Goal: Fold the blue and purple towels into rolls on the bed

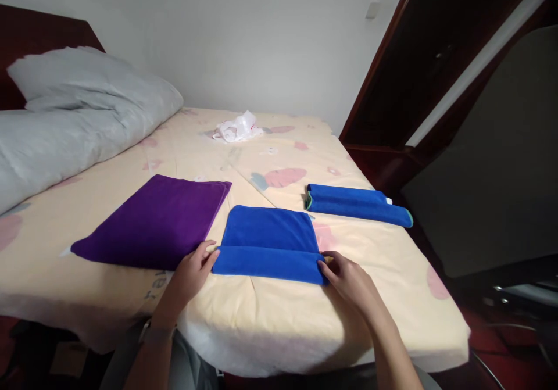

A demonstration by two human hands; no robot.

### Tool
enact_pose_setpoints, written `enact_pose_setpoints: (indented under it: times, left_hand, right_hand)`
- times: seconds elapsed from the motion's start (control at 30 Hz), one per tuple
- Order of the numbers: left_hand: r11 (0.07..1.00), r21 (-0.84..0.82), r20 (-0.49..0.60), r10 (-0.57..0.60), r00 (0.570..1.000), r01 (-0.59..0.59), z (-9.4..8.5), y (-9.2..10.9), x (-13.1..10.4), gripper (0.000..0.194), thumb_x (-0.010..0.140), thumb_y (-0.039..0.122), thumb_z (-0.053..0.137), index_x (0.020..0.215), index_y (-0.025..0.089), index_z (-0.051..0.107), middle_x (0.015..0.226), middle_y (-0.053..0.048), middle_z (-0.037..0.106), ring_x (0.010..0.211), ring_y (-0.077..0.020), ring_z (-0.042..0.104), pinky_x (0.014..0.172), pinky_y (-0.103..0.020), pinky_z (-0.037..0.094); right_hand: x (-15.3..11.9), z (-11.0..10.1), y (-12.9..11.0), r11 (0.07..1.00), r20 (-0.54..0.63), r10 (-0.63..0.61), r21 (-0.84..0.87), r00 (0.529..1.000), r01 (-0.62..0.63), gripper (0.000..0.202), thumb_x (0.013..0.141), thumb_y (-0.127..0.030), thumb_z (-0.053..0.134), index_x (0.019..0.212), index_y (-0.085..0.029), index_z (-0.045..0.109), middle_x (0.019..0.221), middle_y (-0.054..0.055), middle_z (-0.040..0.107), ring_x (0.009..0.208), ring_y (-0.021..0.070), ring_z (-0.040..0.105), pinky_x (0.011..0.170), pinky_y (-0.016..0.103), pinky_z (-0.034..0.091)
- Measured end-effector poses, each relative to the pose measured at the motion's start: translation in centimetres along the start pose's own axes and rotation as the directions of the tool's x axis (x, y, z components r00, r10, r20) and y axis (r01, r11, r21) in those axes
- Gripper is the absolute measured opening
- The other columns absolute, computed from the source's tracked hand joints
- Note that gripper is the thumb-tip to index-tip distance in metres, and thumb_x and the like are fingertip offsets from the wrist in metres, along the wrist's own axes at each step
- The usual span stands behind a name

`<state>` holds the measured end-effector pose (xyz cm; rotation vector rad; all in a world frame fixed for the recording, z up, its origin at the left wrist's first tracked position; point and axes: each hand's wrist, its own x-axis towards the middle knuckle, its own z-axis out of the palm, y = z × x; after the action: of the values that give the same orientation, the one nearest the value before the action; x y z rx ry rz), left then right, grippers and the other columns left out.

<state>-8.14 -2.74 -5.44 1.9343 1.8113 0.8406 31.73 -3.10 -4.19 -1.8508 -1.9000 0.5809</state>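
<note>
Front blue cloth (270, 244): 1, lying on the bed sheet (392, 279) near the front edge of the bed, right of the purple cloth (154, 224); near part doubled over into a flat band, far part spread flat.
Weight and feel: probably light, soft and limp, with a slightly napped face; unlikely to slip from dry fingers or to break.
Likely trouble: layers apt to shift or band apt to sag if lifted at only 1 end.
Best hold: the 2 short ends of the band, thumb above and fingers beneath, to keep the layers together.
Left hand (196, 271): fingertips touching the left end of the band; pinching or merely resting, cannot tell.
Right hand (349, 274): right end of the band pinched between thumb and fingers.
Rolled blue cloth (357, 205): 1, folded long and narrow, green at the edging, farther right and apart from the front piece.
Purple cloth: folded flat in layers; 1 piece or more, cannot tell.
Cloth bundles, total: 3; 2 blue, 1 purple.
White plastic bag (238, 128): 1, crumpled, toward the far side of the bed.
Grey quilt (87, 111): 1, heaped at left.
Headboard (39, 32): 1, dark, behind the quilt.
Wall switch (372, 10): 1, pale, high on the wall.
</note>
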Motion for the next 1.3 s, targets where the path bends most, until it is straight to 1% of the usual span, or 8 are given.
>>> enact_pose_setpoints:
  times: [0.1, 0.2, 0.33, 0.57, 0.77, 0.93, 1.13, 1.3]
  left_hand:
    - [0.998, 0.028, -0.040, 0.064, 0.997, -0.063, -0.3, 0.2, -0.4, 0.035, 0.094, 0.047, 0.049, 0.112, 0.021, 0.063, 0.108, -0.009, 0.072, 0.103, -0.0242, 0.068, 0.091, -0.035, 0.052]
    - [0.963, 0.098, 0.014, 0.252, 0.968, -0.252, -0.8, 0.4, -0.8, 0.039, 0.086, 0.042, 0.063, 0.120, 0.024, 0.062, 0.121, -0.009, 0.067, 0.114, -0.0263, 0.062, 0.101, -0.039, 0.049]
    - [0.903, 0.146, 0.119, 0.389, 0.913, -0.404, -0.7, 0.1, -0.7, 0.040, 0.081, 0.020, 0.059, 0.120, 0.027, 0.064, 0.126, -0.005, 0.065, 0.119, -0.0245, 0.060, 0.104, -0.038, 0.047]
    - [0.961, 0.020, 0.000, 0.276, 0.961, -0.276, -0.7, -0.3, 0.5, 0.026, 0.087, 0.025, 0.049, 0.106, 0.021, 0.066, 0.108, -0.007, 0.072, 0.105, -0.0223, 0.066, 0.094, -0.034, 0.051]
    - [0.998, 0.005, 0.038, 0.069, 0.997, -0.069, -0.7, -0.2, 0.2, 0.034, 0.092, 0.037, 0.047, 0.118, 0.019, 0.060, 0.076, 0.001, 0.066, 0.064, -0.0158, 0.063, 0.064, -0.027, 0.051]
    - [0.973, 0.105, -0.136, 0.217, 0.967, -0.204, -0.9, -0.3, 0.2, 0.029, 0.093, 0.040, 0.052, 0.112, 0.020, 0.062, 0.098, -0.007, 0.069, 0.097, -0.0229, 0.065, 0.090, -0.037, 0.051]
    - [0.914, 0.090, 0.143, 0.381, 0.913, -0.396, -1.3, -0.8, -0.2, 0.046, 0.077, 0.017, 0.061, 0.122, 0.029, 0.062, 0.133, -0.004, 0.060, 0.123, -0.0233, 0.057, 0.105, -0.034, 0.046]
    - [0.956, -0.019, 0.072, 0.294, 0.953, -0.293, -0.7, -1.1, 1.3, 0.035, 0.083, 0.021, 0.054, 0.116, 0.024, 0.064, 0.121, -0.005, 0.068, 0.115, -0.0225, 0.062, 0.101, -0.032, 0.048]
  right_hand:
    - [-0.5, -1.0, -0.3, 0.988, -0.088, -0.152, -0.038, 0.984, 0.149, 0.028, 0.095, -0.041, 0.050, 0.117, -0.027, 0.061, 0.113, 0.008, 0.064, 0.104, 0.0298, 0.062, 0.083, 0.040, 0.051]
    - [-1.1, -1.6, -0.7, 0.930, 0.042, -0.364, 0.067, 0.931, 0.361, 0.029, 0.090, -0.036, 0.060, 0.119, -0.031, 0.061, 0.129, 0.006, 0.055, 0.123, 0.0277, 0.051, 0.101, 0.040, 0.045]
    - [-0.7, -0.9, -0.6, 0.917, 0.116, -0.399, 0.080, 0.910, 0.391, 0.045, 0.080, -0.023, 0.067, 0.124, -0.030, 0.060, 0.135, 0.006, 0.053, 0.126, 0.0294, 0.047, 0.102, 0.042, 0.045]
    - [-0.1, -0.9, -0.9, 0.929, -0.005, -0.234, 0.293, 0.972, 0.226, 0.025, 0.094, -0.035, 0.053, 0.113, -0.024, 0.064, 0.113, 0.007, 0.067, 0.106, 0.0274, 0.062, 0.092, 0.038, 0.049]
    - [-0.7, -0.8, -0.4, 0.932, 0.224, -0.127, 0.359, 0.966, 0.039, 0.033, 0.097, -0.042, 0.047, 0.123, -0.025, 0.056, 0.082, 0.001, 0.069, 0.070, 0.0214, 0.065, 0.064, 0.031, 0.051]
    - [-0.7, -1.5, -0.5, 0.975, -0.085, -0.210, 0.053, 0.974, 0.215, 0.028, 0.094, -0.039, 0.052, 0.116, -0.025, 0.061, 0.113, 0.009, 0.065, 0.104, 0.0290, 0.062, 0.090, 0.042, 0.050]
    - [-1.1, -1.4, -0.9, 0.905, 0.144, -0.417, 0.155, 0.897, 0.396, 0.048, 0.079, -0.024, 0.070, 0.126, -0.030, 0.061, 0.143, 0.006, 0.048, 0.130, 0.0294, 0.048, 0.106, 0.042, 0.044]
    - [-0.1, -0.1, -0.6, 0.927, 0.073, -0.304, 0.253, 0.950, 0.277, 0.039, 0.086, -0.026, 0.061, 0.125, -0.027, 0.059, 0.126, 0.005, 0.062, 0.115, 0.0263, 0.059, 0.099, 0.039, 0.046]
